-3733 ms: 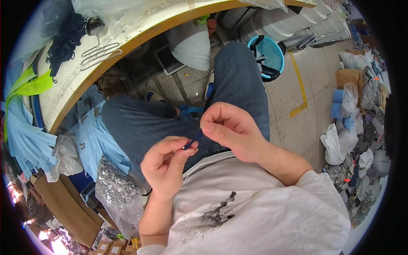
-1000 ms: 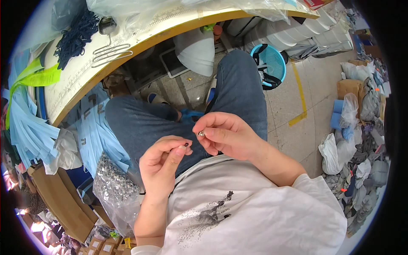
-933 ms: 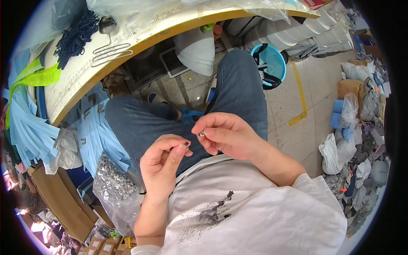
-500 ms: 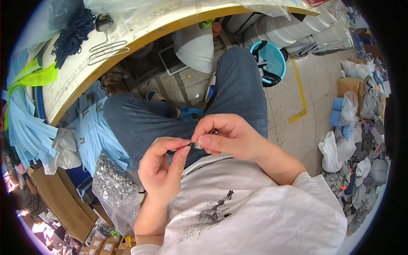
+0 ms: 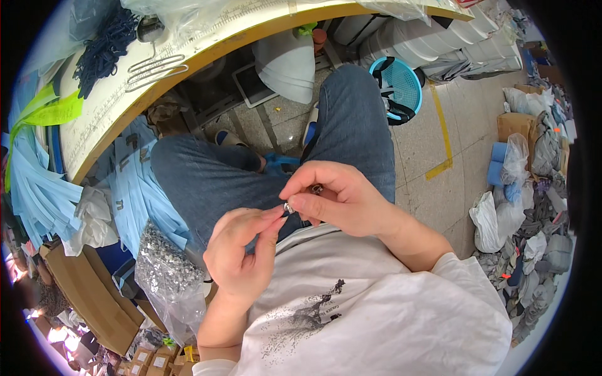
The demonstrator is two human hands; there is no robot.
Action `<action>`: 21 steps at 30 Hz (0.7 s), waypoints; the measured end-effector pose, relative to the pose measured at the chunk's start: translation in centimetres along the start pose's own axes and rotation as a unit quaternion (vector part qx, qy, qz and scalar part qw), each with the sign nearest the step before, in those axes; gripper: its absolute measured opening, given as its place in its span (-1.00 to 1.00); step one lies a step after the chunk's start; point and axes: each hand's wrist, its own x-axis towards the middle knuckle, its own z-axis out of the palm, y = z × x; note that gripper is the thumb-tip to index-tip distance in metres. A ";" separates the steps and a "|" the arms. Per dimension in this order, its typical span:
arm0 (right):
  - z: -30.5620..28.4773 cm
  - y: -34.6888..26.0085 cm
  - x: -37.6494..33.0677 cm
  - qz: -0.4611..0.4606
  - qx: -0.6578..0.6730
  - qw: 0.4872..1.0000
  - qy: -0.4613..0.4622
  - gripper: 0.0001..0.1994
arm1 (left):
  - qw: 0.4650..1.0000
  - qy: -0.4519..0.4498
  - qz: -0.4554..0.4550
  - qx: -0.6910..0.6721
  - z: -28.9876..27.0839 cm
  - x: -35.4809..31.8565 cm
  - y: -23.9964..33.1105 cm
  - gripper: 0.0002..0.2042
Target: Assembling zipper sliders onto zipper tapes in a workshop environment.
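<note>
Small silvery metal piece (image 5: 289, 206) pinched between both hands

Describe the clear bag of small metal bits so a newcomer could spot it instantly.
Start at the person's jeans-clad left thigh. Just outside it, below the hanging pale blue fabric strips, sits a clear plastic bag stuffed with tiny silvery pieces. It is the only glittering, grainy mass there; the cardboard box beside it is plain brown.
</note>
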 end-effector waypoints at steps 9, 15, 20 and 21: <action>-0.4 0.2 0.0 0.020 0.033 0.999 -0.009 -0.88 | 1.000 0.008 -0.003 -0.006 -0.1 0.0 0.0 -0.78; 0.0 -0.1 0.0 0.022 -0.002 1.000 0.007 -0.88 | 0.998 -0.011 0.032 0.054 -0.1 0.3 0.2 -0.77; 0.1 0.2 0.2 0.004 -0.028 1.000 0.013 -0.89 | 0.993 -0.031 0.050 0.103 -0.4 0.6 0.4 -0.76; 0.1 0.5 0.2 -0.004 -0.037 0.999 0.012 -0.89 | 0.992 -0.030 0.060 0.107 -0.4 0.7 0.3 -0.76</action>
